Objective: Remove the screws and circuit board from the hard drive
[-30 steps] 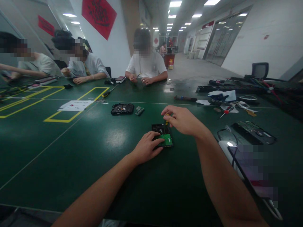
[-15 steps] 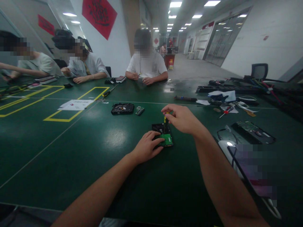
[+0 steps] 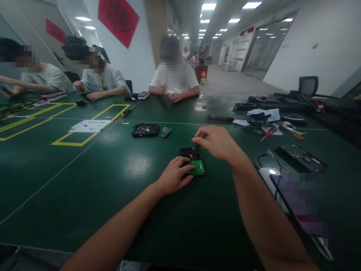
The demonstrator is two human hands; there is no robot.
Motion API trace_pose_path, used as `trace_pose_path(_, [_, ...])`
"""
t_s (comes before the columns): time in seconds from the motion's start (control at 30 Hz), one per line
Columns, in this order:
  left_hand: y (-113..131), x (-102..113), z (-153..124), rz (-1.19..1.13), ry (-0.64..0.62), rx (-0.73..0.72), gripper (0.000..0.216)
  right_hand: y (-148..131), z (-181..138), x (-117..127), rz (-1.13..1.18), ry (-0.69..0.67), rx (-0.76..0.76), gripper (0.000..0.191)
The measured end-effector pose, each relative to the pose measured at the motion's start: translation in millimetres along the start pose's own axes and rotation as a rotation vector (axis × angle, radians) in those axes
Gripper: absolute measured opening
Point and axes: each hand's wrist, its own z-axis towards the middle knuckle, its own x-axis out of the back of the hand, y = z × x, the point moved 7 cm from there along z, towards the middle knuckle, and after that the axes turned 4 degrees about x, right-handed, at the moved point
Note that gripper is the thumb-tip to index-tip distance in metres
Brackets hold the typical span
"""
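Observation:
A black hard drive with a green circuit board (image 3: 199, 166) lies flat on the green table in front of me. My left hand (image 3: 176, 175) grips its left and near sides, with fingers over the board and the thumb along the near edge. Above the drive, my right hand (image 3: 213, 141) is closed around the handle of a screwdriver (image 3: 197, 150). The shaft points down at the drive; its tip is too small to make out, and my fingers cover most of the handle.
Farther left lie an opened drive (image 3: 145, 130) and a small circuit board (image 3: 166, 132). On the right are another drive (image 3: 303, 158), a tablet-like screen (image 3: 299, 207), a red screwdriver (image 3: 269, 133) and cables. A yellow-handled screwdriver (image 3: 128, 110) lies beyond. Several people sit across the table.
The fingers of my right hand have turned and closed further over the screwdriver handle, hiding its yellow part. My left hand and the hard drive stay in place.

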Motion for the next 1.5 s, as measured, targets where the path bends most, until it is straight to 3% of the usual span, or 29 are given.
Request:
trace_pose_path(0.23, [2, 1, 0, 0.006, -0.018, -0.010, 0.039, 3, -4, -8, 0.194, -0.091, -0.086, 0.019])
trace_pose_path(0.5, [2, 0, 0, 0.006, -0.016, -0.003, 0.040, 2, -2, -10, 0.156, -0.093, -0.030, 0.014])
trace_pose_path(0.83, [3, 1, 0, -0.012, -0.002, -0.003, 0.040, 5, -2, -10, 0.082, -0.089, -0.039, 0.024])
trace_pose_path(1.1, [2, 0, 0, 0.005, -0.010, -0.004, 0.040, 3, -3, -13, 0.178, -0.102, -0.080, 0.018])
trace_pose_path(1.3, [3, 3, 0, -0.012, -0.010, -0.003, 0.040, -6, -2, -9, 0.126, -0.112, 0.027, 0.016])
trace_pose_path(1.5, [3, 1, 0, -0.005, -0.014, -0.004, 0.040, -3, -4, -12, 0.212, -0.124, -0.044, 0.017])
